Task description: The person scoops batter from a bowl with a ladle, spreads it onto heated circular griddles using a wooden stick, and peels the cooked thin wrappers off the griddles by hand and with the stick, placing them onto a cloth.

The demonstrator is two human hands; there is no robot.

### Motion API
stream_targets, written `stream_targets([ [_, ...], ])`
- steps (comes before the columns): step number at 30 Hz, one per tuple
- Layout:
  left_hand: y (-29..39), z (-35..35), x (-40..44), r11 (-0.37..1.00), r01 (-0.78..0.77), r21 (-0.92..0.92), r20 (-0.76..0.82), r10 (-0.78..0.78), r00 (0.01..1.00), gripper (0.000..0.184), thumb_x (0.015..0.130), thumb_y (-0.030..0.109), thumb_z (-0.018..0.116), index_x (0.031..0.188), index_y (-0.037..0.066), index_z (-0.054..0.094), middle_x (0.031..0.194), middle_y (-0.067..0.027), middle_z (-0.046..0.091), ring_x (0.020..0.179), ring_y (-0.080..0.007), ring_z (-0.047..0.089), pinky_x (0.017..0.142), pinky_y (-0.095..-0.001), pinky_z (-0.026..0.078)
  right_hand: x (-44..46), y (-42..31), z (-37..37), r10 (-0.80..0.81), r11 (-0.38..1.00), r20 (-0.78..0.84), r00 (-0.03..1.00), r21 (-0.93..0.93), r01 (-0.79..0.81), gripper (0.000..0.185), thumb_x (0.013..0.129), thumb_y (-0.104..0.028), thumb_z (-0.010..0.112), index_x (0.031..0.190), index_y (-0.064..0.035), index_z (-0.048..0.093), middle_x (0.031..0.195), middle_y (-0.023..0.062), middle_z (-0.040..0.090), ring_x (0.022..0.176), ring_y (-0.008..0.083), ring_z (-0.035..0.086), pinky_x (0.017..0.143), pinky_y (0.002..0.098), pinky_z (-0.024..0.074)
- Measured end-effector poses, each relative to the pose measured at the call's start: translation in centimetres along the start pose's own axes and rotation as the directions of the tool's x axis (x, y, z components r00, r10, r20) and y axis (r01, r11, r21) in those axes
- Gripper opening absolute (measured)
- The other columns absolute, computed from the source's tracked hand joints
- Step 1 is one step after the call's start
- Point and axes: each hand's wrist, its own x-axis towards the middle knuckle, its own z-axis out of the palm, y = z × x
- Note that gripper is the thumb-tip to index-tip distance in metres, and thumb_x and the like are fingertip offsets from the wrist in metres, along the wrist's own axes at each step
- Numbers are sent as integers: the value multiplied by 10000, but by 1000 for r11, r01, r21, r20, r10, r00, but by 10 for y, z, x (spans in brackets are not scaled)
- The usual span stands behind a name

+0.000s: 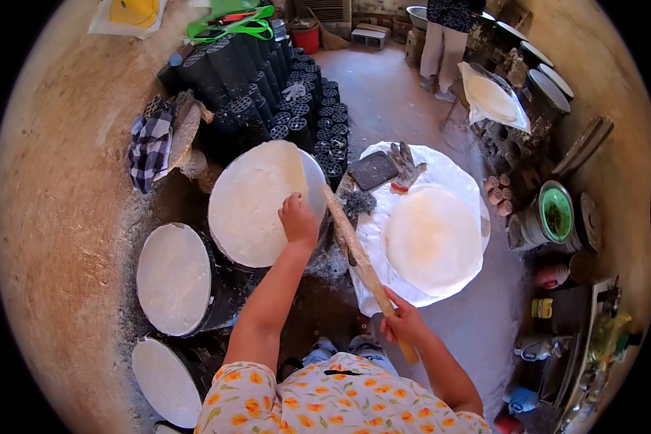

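Your left hand (299, 219) is on the right edge of a big, round white sheet (249, 202), which lies over a round pan (315, 182) in front of you, a bit to the left. Its fingers are bunched together, and they look pinched on that edge, though the fingertips are partly hidden. The sheet's right edge is folded back toward the left, so a strip of bare pan shows. The sheet spreads out left and far from your left hand. Your right hand (405, 318) is wrapped around the near part of a long wooden stick (362, 253). The stick slants from near right to far left, and its far end sits just beside the pan's right rim, to the right of your left hand and a little farther out. So your left hand is at the sheet, your right hand is well apart from it, and the stick reaches across between. To the right, a pale round pile (434, 242) lies on a shiny cover (470, 173), with a grey glove (406, 170) on its far side.
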Motion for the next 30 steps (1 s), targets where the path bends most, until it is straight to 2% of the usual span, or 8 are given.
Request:
stream_targets([
  [4, 3, -30, -8, 980, -89, -177, -245, 44, 968, 69, 722, -49, 538, 785, -20, 541, 1111, -179, 522, 1030, -343, 495, 859, -448, 408, -8, 6, -5, 21, 999, -115, 993, 34, -17, 758, 825, 78, 418, 1464, -295, 250, 650, 61, 585, 429, 123, 523, 390, 273, 443],
  [10, 3, -98, -30, 906, -64, -417, -298, -70, 952, 68, 757, -52, 555, 764, -14, 499, 1122, -203, 518, 1010, -359, 503, 878, -405, 410, -18, 22, -22, -7, 998, -199, 980, 63, 20, 763, 822, 87, 402, 1466, -288, 240, 635, 58, 569, 409, 123, 512, 377, 278, 443],
  [15, -54, -159, -32, 945, 57, -322, -406, -192, 894, 119, 807, -20, 544, 727, -15, 457, 1150, -228, 526, 969, -281, 535, 842, -334, 433, -25, 30, -35, -14, 997, -246, 969, 74, 33, 771, 810, 93, 406, 1468, -271, 238, 646, 65, 580, 417, 122, 518, 377, 272, 442],
  [18, -66, -201, -9, 830, 185, -525, -236, -351, 906, 160, 812, -21, 548, 697, 3, 439, 1155, -199, 540, 976, -219, 535, 841, -299, 418, -26, 38, -42, -32, 993, -260, 965, 100, 60, 773, 810, 90, 410, 1467, -279, 239, 644, 61, 577, 419, 121, 517, 380, 275, 448],
  [25, -6, -201, 33, 647, 154, -747, 148, -64, 987, 111, 810, -29, 542, 710, -1, 506, 1094, -128, 587, 886, -133, 545, 763, -243, 424, -39, 52, -56, 25, 983, -403, 915, 178, 51, 761, 824, 76, 429, 1465, -289, 241, 645, 57, 580, 424, 115, 519, 383, 270, 460],
  [27, 25, -185, 35, 300, 509, -807, 521, -45, 852, 87, 816, 15, 578, 730, 7, 571, 1001, -86, 613, 812, -97, 553, 724, -227, 432, -46, 60, -62, 35, 975, -445, 895, 210, 66, 757, 827, 72, 435, 1466, -283, 240, 644, 58, 581, 425, 114, 521, 381, 267, 461],
  [28, 50, -182, 35, 220, 593, -775, 587, -98, 804, 32, 804, 25, 592, 782, 16, 612, 841, -51, 632, 690, -98, 572, 634, -234, 464, -51, 63, -66, 30, 971, -482, 876, 222, 89, 767, 811, 89, 428, 1460, -282, 258, 636, 61, 581, 422, 117, 521, 377, 274, 461],
  [30, 84, -174, 33, 55, 624, -780, 624, -12, 781, 38, 807, 18, 585, 779, 24, 609, 812, -41, 634, 672, -93, 573, 628, -236, 469, -60, 72, -75, 49, 961, -549, 834, 253, 110, 785, 793, 110, 419, 1462, -269, 256, 630, 73, 587, 421, 121, 527, 377, 278, 466],
])
